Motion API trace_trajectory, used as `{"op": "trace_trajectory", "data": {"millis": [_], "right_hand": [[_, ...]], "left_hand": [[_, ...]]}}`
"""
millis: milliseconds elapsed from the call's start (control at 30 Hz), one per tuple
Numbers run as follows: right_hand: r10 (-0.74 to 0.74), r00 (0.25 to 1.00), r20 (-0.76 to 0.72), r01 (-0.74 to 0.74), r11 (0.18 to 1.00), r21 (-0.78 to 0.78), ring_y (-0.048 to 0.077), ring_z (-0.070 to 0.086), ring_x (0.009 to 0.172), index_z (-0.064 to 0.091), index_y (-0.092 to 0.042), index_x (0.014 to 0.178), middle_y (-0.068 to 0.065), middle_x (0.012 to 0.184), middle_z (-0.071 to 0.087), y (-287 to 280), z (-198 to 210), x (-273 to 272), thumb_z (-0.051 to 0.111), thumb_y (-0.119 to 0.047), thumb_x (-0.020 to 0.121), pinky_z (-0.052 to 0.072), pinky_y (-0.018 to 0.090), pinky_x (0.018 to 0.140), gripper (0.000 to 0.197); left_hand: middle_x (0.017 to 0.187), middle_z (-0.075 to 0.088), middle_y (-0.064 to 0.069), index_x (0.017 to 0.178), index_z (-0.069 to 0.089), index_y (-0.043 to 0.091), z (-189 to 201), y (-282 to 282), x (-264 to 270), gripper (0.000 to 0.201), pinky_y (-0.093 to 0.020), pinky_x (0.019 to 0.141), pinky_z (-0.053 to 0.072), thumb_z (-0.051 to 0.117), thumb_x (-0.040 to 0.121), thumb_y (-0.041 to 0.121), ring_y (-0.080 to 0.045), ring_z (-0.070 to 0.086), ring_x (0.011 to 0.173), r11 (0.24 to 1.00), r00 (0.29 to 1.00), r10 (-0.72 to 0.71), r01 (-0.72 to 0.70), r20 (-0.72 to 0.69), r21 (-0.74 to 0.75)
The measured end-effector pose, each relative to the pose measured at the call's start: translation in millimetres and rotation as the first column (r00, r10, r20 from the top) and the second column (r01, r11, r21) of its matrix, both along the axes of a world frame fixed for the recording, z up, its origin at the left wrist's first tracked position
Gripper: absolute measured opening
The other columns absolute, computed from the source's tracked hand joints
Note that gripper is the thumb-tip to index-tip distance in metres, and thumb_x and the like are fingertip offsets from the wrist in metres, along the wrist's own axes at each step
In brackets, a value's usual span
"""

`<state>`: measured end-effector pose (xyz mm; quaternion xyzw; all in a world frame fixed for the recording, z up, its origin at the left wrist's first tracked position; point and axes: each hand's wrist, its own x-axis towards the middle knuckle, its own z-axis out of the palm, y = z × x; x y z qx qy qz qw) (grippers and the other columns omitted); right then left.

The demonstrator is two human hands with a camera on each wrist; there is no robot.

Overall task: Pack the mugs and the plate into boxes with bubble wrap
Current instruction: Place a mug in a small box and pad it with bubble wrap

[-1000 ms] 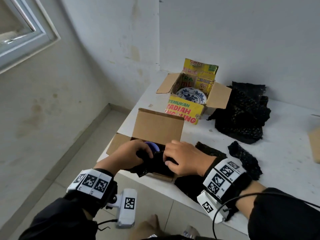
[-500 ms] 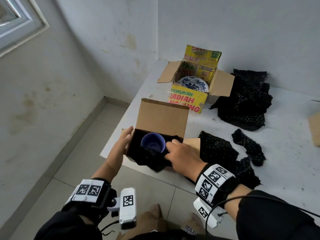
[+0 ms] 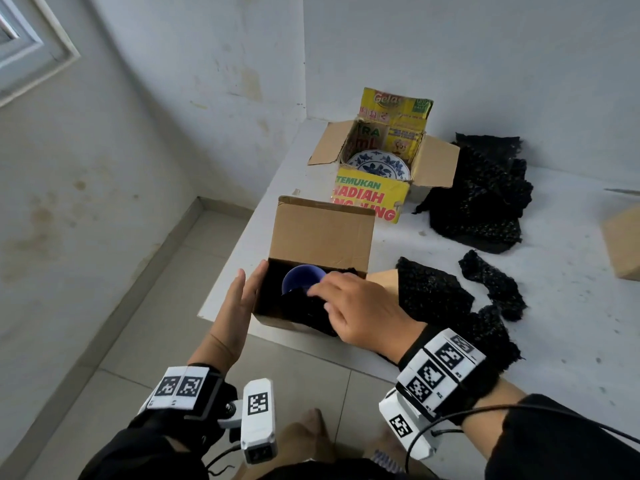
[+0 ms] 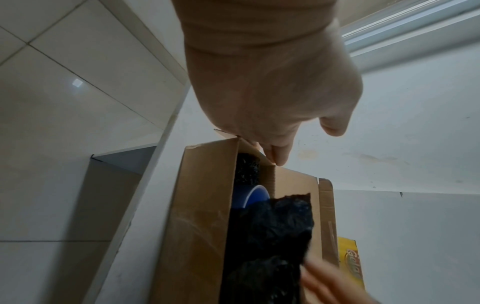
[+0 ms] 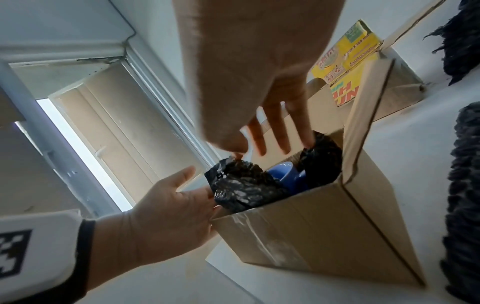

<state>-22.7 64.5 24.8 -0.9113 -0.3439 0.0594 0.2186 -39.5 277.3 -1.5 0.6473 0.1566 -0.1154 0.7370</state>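
Observation:
A blue mug (image 3: 300,279) stands inside the open brown box (image 3: 323,233) at the table's near left corner, with black bubble wrap (image 3: 304,310) bunched around it. My left hand (image 3: 242,295) lies flat against the box's outer left side, its fingers straight. My right hand (image 3: 353,306) reaches over the box with spread fingers (image 5: 281,142), and its thumb touches the wrap (image 5: 241,183) beside the mug (image 5: 285,176). In the left wrist view my left fingertips (image 4: 279,157) touch the box's top corner. A blue-patterned plate (image 3: 379,164) lies in the yellow printed box (image 3: 369,199) further back.
A heap of black bubble wrap (image 3: 481,195) lies right of the yellow box, and smaller pieces (image 3: 433,294) lie right of the brown box. Another cardboard piece (image 3: 623,244) shows at the right edge. The table edge (image 3: 228,282) drops to tiled floor on the left.
Both hands were down in the box on the wrap. My left hand has come out to the box's left side, my right hand has lifted, and the mug's mouth now shows.

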Motion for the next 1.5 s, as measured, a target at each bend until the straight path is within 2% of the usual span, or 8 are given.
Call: {"op": "trace_trajectory", "data": {"millis": [133,300,567,833,933,1067,1233,1500], "right_hand": [[0.154,0.981,0.118,-0.158,0.987,0.020,0.019,0.059,0.095,0.066,-0.020,0.115,-0.003,0.111,0.064,1,-16,-7,0.043,-0.031,0.090,0.051,0.032,0.074,0.035],[-0.032,0.999,-0.007,0.031,0.991,-0.131,0.016,0.056,0.083,0.071,-0.020,0.084,-0.006,0.083,0.065,-9,-24,-12,0.020,-0.051,0.092,0.049,0.037,0.069,0.060],[-0.187,0.943,-0.277,0.049,0.896,-0.441,0.030,0.049,0.116,0.068,-0.007,0.093,0.017,0.117,0.061,13,-4,-2,0.014,-0.044,0.101,0.031,0.037,0.099,0.066],[-0.125,0.990,0.057,0.130,0.987,-0.090,0.022,0.060,0.074,0.068,-0.012,0.094,0.003,0.087,0.063,6,-18,-10,0.066,-0.002,0.074,0.048,0.028,0.052,0.022],[-0.017,0.999,0.028,0.020,0.995,-0.094,0.026,0.064,0.081,0.073,-0.012,0.091,0.002,0.086,0.067,1,-33,-12,0.058,0.004,0.070,0.055,0.030,0.055,0.030],[-0.025,0.988,-0.155,-0.021,0.958,-0.285,0.019,0.048,0.116,0.062,-0.018,0.120,0.000,0.117,0.061,-4,-27,-9,0.039,-0.016,0.090,0.046,0.037,0.089,0.038],[0.018,0.984,-0.176,-0.093,0.898,-0.429,0.019,0.048,0.101,0.062,-0.023,0.096,-0.001,0.104,0.066,3,-25,-6,0.010,-0.049,0.090,0.031,0.037,0.092,0.059],[-0.056,0.997,0.062,0.065,0.983,-0.170,0.022,0.057,0.071,0.059,-0.016,0.072,0.002,0.067,0.061,-6,-17,-15,0.022,-0.046,0.092,0.043,0.031,0.055,0.051]], "left_hand": [[0.148,0.037,0.007,0.145,0.037,0.024,-9,2,3,0.066,-0.027,0.114,0.020,0.019,0.093,0.061,-0.006,0.027,0.139,0.998,0.998,-0.035,0.033,-0.043,-0.052],[0.147,0.041,0.009,0.145,0.037,0.024,-14,3,5,0.058,-0.028,0.116,0.016,0.013,0.100,0.050,-0.004,0.031,0.138,0.988,0.999,-0.049,0.047,-0.010,-0.150],[0.147,0.040,0.012,0.145,0.035,0.024,-19,4,5,0.058,-0.021,0.110,0.020,0.008,0.100,0.048,0.001,0.032,0.136,0.991,0.997,-0.076,0.079,0.032,-0.108],[0.151,0.035,0.010,0.147,0.032,0.022,-23,6,6,0.059,-0.026,0.117,0.014,0.012,0.100,0.051,0.000,0.027,0.139,0.988,0.995,-0.087,0.091,0.040,-0.128],[0.150,0.037,0.010,0.147,0.032,0.023,-23,8,7,0.069,-0.029,0.118,0.013,0.019,0.091,0.060,-0.002,0.028,0.139,0.988,0.993,-0.106,0.110,0.045,-0.111],[0.148,0.039,0.010,0.146,0.034,0.022,-25,9,7,0.060,-0.032,0.120,0.012,0.010,0.100,0.051,-0.003,0.030,0.138,0.987,0.994,-0.095,0.100,0.050,-0.123],[0.149,0.037,0.009,0.146,0.033,0.022,-26,9,6,0.066,-0.031,0.119,0.012,0.016,0.092,0.056,-0.003,0.029,0.139,0.990,0.993,-0.097,0.102,0.060,-0.096],[0.151,0.035,0.006,0.147,0.030,0.019,-22,5,5,0.057,-0.021,0.112,0.019,0.009,0.101,0.044,-0.004,0.028,0.140,0.993,0.996,-0.077,0.081,0.052,-0.087]]}}
